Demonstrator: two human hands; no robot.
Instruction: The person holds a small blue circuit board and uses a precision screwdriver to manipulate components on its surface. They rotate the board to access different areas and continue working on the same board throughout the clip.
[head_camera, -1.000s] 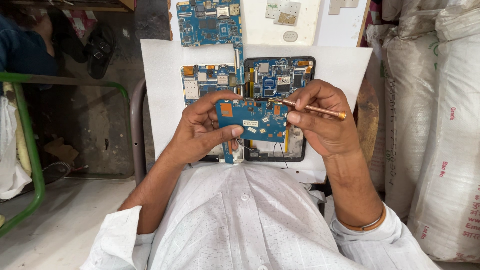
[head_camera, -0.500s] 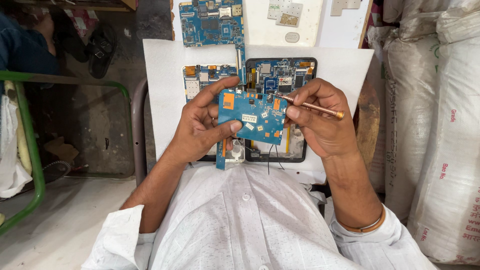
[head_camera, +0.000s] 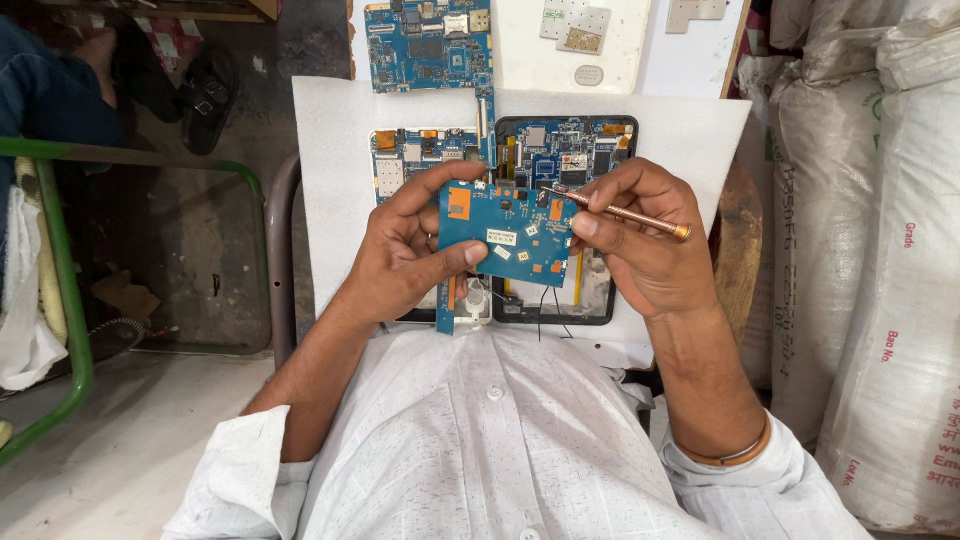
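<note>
Left hand (head_camera: 405, 255) is curled around the blue circuit board (head_camera: 505, 232), thumb across its front and fingers wrapped over the left edge, holding it up in front of the chest. Right hand (head_camera: 640, 245) pinches a copper-coloured screwdriver (head_camera: 625, 214) between thumb and fingertips, tip resting on the board's upper right part. Both forearms angle inward. Underneath, two opened tablets (head_camera: 560, 150) lie on the white worktop (head_camera: 330, 160).

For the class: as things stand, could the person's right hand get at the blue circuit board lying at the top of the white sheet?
Probably not freely: the right hand is holding a copper-coloured tool against the held board. The path to the top board looks open, though.
</note>
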